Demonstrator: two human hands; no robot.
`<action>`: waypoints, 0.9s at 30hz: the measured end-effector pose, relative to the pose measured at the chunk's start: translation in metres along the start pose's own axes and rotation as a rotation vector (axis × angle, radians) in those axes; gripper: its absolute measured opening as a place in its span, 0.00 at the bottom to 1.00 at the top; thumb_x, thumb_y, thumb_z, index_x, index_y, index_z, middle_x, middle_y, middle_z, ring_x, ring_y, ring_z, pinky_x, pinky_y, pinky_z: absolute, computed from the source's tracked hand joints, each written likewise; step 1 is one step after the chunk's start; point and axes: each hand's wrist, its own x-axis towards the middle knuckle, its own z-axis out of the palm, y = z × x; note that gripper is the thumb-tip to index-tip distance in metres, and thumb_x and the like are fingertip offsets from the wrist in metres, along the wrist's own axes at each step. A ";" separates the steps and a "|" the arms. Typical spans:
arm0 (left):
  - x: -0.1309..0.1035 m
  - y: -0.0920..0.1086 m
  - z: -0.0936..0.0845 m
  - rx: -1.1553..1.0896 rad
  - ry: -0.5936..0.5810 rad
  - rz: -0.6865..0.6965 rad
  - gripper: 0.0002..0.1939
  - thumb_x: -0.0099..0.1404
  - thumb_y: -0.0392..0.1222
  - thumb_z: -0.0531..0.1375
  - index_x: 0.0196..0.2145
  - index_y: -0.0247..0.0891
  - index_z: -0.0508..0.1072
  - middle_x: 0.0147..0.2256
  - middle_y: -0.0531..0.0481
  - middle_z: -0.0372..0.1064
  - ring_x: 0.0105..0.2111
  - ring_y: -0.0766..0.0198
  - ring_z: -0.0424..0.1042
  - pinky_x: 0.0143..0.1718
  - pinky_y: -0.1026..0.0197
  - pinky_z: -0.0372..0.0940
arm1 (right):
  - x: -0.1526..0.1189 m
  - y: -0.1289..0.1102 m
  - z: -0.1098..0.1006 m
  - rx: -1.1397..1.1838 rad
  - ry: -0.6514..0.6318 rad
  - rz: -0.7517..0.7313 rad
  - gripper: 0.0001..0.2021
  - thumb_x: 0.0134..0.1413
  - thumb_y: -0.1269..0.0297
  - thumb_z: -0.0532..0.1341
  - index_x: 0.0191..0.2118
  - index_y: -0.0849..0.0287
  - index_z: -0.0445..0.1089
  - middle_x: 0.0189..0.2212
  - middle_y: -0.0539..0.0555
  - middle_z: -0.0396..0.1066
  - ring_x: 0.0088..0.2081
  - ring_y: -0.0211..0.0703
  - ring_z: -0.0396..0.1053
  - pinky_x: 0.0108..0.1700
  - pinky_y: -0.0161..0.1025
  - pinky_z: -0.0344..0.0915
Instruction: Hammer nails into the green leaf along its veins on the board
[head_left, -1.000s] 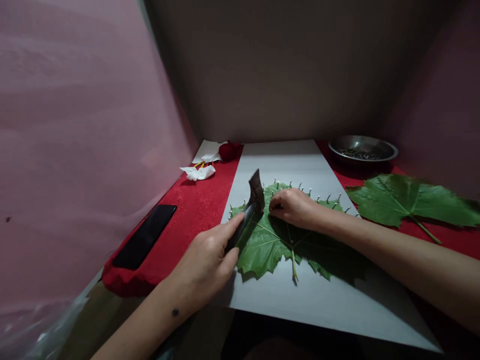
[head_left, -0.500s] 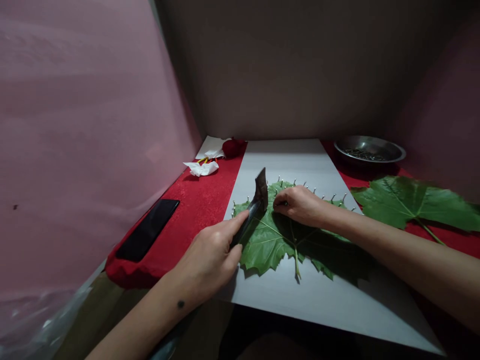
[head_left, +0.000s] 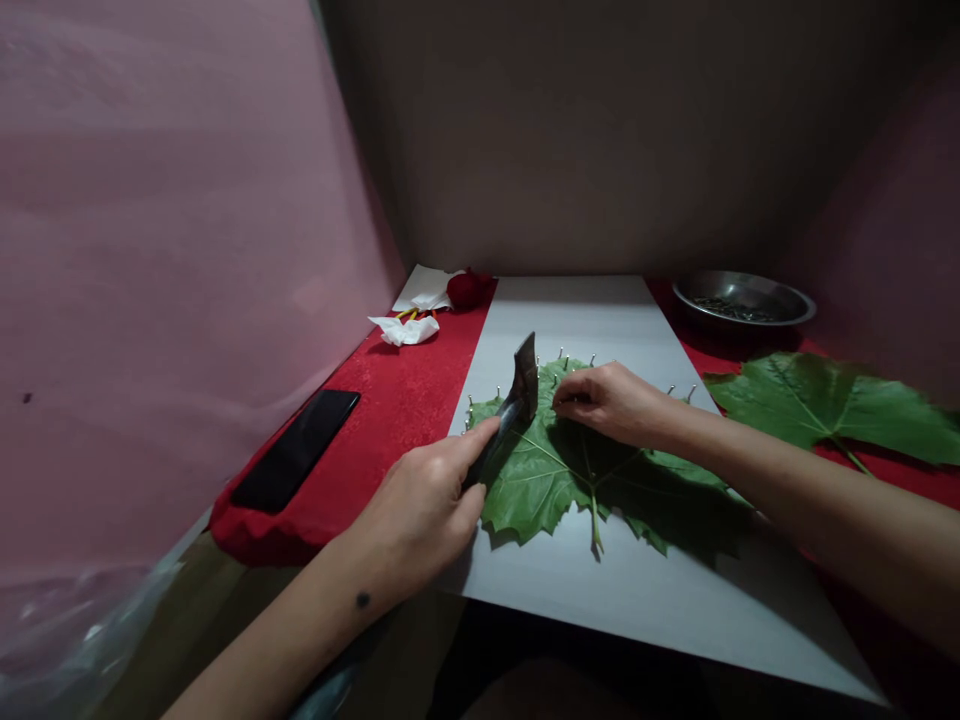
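My left hand (head_left: 420, 500) is wrapped round the handle of a hammer (head_left: 527, 378), its dark metal head held up over a big green leaf (head_left: 532, 485). The leaf lies on a white board (head_left: 562, 310), with several nails (head_left: 566, 362) standing upright around its lobes and near its edges. Above the leaf's upper middle, just right of the hammer head, my right hand (head_left: 607, 400) has thumb and fingers pinched together. Whatever is between those fingertips is too small or hidden to make out. The leaf's stem (head_left: 595, 525) points towards me.
A metal bowl (head_left: 742, 300) of nails stands at the back right, and a second leaf (head_left: 825, 405) lies before it on the red cloth (head_left: 405, 400). To the left are a black phone (head_left: 296, 450), crumpled white tissue (head_left: 405, 330) and a dark red object (head_left: 465, 289).
My right hand has shifted slightly right and up over the leaf, its fingers still pinched. The hammer in my left hand has barely moved.
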 end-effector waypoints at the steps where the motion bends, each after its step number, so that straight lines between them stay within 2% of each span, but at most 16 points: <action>1: 0.000 0.000 0.000 0.001 -0.001 -0.003 0.29 0.58 0.32 0.52 0.59 0.34 0.62 0.46 0.42 0.73 0.43 0.54 0.73 0.42 0.53 0.68 | -0.001 0.000 -0.002 0.011 0.009 -0.001 0.09 0.49 0.70 0.56 0.31 0.59 0.75 0.28 0.53 0.75 0.29 0.37 0.68 0.33 0.35 0.61; 6: 0.000 0.000 -0.001 -0.022 0.023 0.006 0.29 0.59 0.32 0.52 0.59 0.38 0.62 0.48 0.45 0.72 0.46 0.56 0.72 0.45 0.56 0.67 | -0.007 0.002 -0.007 0.002 0.044 -0.018 0.09 0.49 0.69 0.57 0.31 0.59 0.75 0.29 0.53 0.74 0.30 0.37 0.68 0.33 0.35 0.61; 10: -0.001 0.001 -0.002 -0.019 0.036 0.001 0.29 0.59 0.32 0.52 0.59 0.36 0.61 0.48 0.44 0.72 0.47 0.56 0.72 0.48 0.54 0.66 | -0.007 0.004 -0.004 -0.085 0.027 -0.033 0.09 0.49 0.68 0.57 0.30 0.59 0.76 0.29 0.54 0.74 0.29 0.38 0.68 0.33 0.36 0.61; 17: -0.004 -0.001 -0.002 -0.005 0.032 -0.005 0.28 0.59 0.33 0.52 0.58 0.36 0.62 0.47 0.44 0.73 0.45 0.57 0.72 0.46 0.55 0.67 | -0.004 0.005 0.006 -0.110 0.025 -0.004 0.09 0.48 0.68 0.58 0.31 0.57 0.77 0.31 0.54 0.75 0.30 0.40 0.69 0.34 0.38 0.62; 27: -0.004 -0.003 -0.003 -0.053 0.056 0.006 0.29 0.58 0.32 0.53 0.58 0.36 0.62 0.50 0.46 0.71 0.47 0.58 0.71 0.47 0.57 0.66 | -0.003 0.003 0.006 -0.121 0.008 -0.003 0.10 0.48 0.69 0.57 0.30 0.58 0.76 0.30 0.54 0.75 0.30 0.39 0.69 0.34 0.37 0.62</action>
